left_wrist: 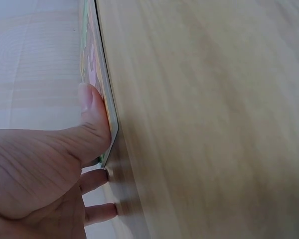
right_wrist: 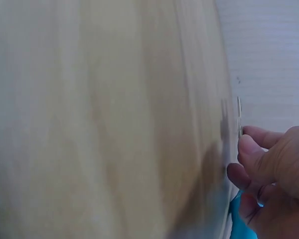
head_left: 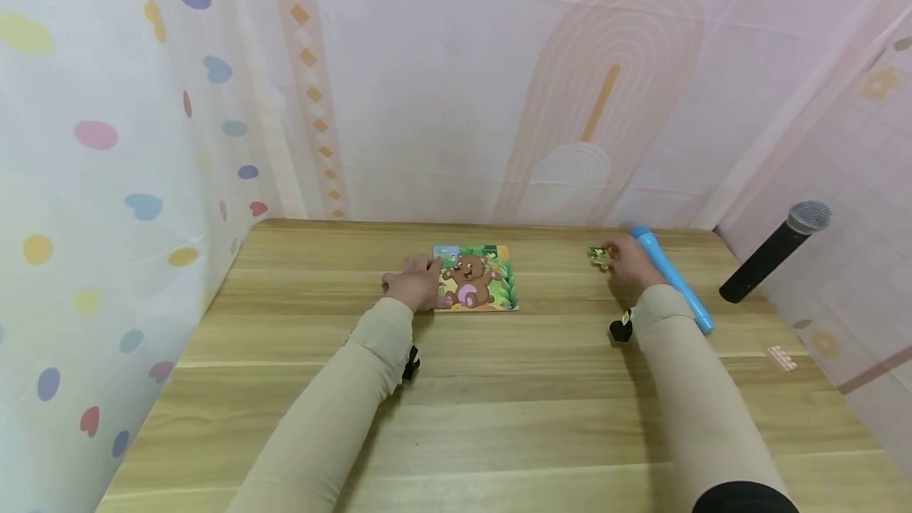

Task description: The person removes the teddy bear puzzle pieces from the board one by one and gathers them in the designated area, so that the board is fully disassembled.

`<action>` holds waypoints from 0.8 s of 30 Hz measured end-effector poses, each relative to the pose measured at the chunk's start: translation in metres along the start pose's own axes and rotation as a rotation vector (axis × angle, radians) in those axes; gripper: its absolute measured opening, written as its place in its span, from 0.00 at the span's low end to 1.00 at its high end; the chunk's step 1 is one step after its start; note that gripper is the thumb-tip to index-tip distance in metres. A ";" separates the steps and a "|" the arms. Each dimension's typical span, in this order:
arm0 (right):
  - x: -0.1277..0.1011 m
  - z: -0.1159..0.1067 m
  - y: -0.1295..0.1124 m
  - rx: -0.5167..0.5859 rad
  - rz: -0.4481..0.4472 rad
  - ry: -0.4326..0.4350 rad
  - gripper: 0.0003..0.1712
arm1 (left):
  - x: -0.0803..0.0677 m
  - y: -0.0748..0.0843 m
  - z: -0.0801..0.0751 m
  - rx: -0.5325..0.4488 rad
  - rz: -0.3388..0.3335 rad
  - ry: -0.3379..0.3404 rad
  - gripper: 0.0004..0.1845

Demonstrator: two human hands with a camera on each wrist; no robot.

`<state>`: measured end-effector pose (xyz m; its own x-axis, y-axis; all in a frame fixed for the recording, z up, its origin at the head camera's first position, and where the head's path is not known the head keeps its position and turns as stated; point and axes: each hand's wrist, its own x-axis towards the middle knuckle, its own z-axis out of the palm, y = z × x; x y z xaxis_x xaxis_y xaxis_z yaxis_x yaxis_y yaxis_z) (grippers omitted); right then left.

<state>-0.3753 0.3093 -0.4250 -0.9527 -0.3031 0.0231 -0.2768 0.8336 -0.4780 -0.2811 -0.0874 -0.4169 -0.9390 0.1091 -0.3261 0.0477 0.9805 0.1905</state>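
Note:
A bear picture puzzle [head_left: 479, 291] lies flat on the wooden table, a brown bear against green leaves. My left hand [head_left: 416, 283] rests at its left side, fingers spread. In the left wrist view the thumb [left_wrist: 95, 117] lies over the near edge of the puzzle [left_wrist: 100, 74], while two other fingertips touch the tabletop. Farther right, my right hand [head_left: 630, 260] pinches a small yellow-green jigsaw piece [head_left: 600, 258] between thumb and fingers. The right wrist view shows that piece [right_wrist: 239, 112] edge-on, a thin sliver just above the table, with the right hand [right_wrist: 274, 169] behind it.
A light-blue stick-like object [head_left: 673, 279] lies right beside the right hand. Beyond it a black microphone [head_left: 773, 256] is at the table's right side, and a small pinkish patch [head_left: 781, 358] sits near the right edge. Patterned curtains [head_left: 427, 101] hang around the wooden table [head_left: 513, 410].

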 end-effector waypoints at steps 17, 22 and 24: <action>-0.006 -0.002 0.007 -0.061 0.077 -0.009 0.20 | 0.000 0.001 0.001 -0.003 0.003 0.001 0.48; -0.008 -0.002 0.006 -0.081 0.045 0.024 0.18 | 0.000 0.001 0.002 0.014 0.003 0.004 0.48; -0.008 -0.002 0.005 -0.086 0.051 0.013 0.19 | 0.000 0.000 0.003 0.018 0.003 0.006 0.48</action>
<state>-0.3688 0.3170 -0.4261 -0.9671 -0.2542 0.0123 -0.2375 0.8843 -0.4020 -0.2804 -0.0869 -0.4198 -0.9408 0.1109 -0.3203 0.0564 0.9830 0.1747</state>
